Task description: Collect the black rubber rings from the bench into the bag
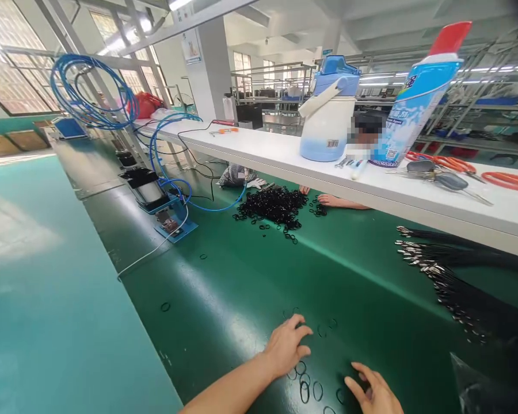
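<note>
Right hand (373, 392) near edge, fingers curled, grip unclear; left hand (287, 345) spread flat on loose black rings (305, 391), pinning them to green bench (224, 287).

Factory assembly line: green conveyor belt (250, 287) (air hoses (90, 92) overhead).

Two bare forearms are extended forward from the lower edge of the frame. The left hand (286, 347) is held palm down, fingers loosely curled and spread. The right hand (373, 393) is turned partly palm up, fingers bent inward, just beside the left.
</note>
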`<state>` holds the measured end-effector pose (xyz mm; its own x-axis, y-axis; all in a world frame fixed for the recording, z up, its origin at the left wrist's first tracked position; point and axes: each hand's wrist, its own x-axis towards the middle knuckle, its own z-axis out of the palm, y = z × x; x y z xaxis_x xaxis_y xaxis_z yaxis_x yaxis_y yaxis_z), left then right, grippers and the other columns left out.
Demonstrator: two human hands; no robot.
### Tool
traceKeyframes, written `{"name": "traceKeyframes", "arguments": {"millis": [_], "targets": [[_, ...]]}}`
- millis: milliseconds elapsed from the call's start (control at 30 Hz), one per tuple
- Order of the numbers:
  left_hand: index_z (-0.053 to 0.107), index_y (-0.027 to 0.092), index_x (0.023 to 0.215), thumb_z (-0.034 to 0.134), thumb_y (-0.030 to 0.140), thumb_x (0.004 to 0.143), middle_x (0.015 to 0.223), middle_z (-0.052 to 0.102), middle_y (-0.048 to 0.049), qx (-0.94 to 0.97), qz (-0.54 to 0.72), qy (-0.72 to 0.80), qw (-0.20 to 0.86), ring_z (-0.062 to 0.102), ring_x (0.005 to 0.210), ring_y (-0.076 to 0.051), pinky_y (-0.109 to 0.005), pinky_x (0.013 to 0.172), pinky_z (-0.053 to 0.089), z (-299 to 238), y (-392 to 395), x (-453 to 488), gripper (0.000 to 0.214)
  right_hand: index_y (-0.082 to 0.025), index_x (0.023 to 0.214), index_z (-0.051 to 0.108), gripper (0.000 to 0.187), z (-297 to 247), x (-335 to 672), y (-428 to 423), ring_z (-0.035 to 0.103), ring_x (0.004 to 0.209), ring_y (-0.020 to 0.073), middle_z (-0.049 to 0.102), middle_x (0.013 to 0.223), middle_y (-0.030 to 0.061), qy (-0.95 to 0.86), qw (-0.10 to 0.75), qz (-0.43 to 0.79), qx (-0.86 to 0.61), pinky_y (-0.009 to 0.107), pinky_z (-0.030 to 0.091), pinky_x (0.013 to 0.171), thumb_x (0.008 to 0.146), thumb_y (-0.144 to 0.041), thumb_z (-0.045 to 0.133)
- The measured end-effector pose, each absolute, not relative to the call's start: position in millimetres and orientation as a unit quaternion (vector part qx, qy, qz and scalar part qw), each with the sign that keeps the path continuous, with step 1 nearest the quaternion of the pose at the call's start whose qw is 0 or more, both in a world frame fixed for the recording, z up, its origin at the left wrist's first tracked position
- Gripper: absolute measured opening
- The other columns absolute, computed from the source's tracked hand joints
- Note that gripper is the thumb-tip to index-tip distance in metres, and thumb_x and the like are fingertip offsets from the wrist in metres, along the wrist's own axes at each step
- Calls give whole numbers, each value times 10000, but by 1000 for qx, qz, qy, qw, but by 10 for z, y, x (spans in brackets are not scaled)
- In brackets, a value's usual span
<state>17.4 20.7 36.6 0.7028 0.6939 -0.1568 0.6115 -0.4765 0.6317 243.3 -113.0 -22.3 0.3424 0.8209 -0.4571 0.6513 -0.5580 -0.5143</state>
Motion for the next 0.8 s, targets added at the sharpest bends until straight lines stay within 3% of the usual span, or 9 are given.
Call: {"name": "traceKeyframes", "arguments": {"millis": [67,167,267,367,500,667,800], "targets": [[497,226,1264,630,238,849,1440,366,-80,850,85,409,321,387,1273,-314,-545,1015,383,309,352,162,436,-232,1269,499,503,-108,2415,-971,586,995,258,546,1227,94,-465,120,300,-824,375,475,848,890,-504,314],[438,230,1324,665,217,818,1511,245,-90,837,99,443,305,235,1358,-372,-616,1057,292,177,496,173,555,-161,1316,463,469,18,2339,-638,466,1169,317,481,1308,138,-524,103,221,-816,421,430,918,922,-364,311],[557,188,1184,625,190,852,1333,489,-84,835,103,438,317,455,1223,-292,-529,986,418,53,490,218,339,-117,1355,414,472,24,2212,-324,439,1183,335,428,1340,171,-554,92,199,-803,436,397,951,895,-223,384],[636,151,947,566,177,894,1031,640,-40,832,107,426,338,597,987,-197,-405,853,513,-19,402,276,92,-127,1173,556,353,-9,2049,-140,525,1067,268,533,1169,142,-578,95,215,-781,353,421,896,864,-111,385],[640,143,862,568,168,893,933,658,-24,827,105,405,377,614,928,-177,-375,819,522,-29,259,309,82,-175,859,602,377,25,1842,-178,585,850,194,591,907,77,-605,89,240,-754,284,418,740,835,-2,268],[651,143,827,569,53,840,884,661,-13,820,81,350,445,613,901,-172,-346,795,511,77,-63,218,122,-209,798,647,405,116,1736,-679,607,869,178,638,876,47,-610,59,296,-733,246,390,723,717,67,361],[681,218,862,543,2,762,907,673,1,812,59,319,485,614,888,-163,-266,772,482,222,-211,69,275,-287,772,696,436,230,1795,-1068,621,814,111,657,875,-35,-600,67,351,-715,174,379,679,614,52,472]]}}
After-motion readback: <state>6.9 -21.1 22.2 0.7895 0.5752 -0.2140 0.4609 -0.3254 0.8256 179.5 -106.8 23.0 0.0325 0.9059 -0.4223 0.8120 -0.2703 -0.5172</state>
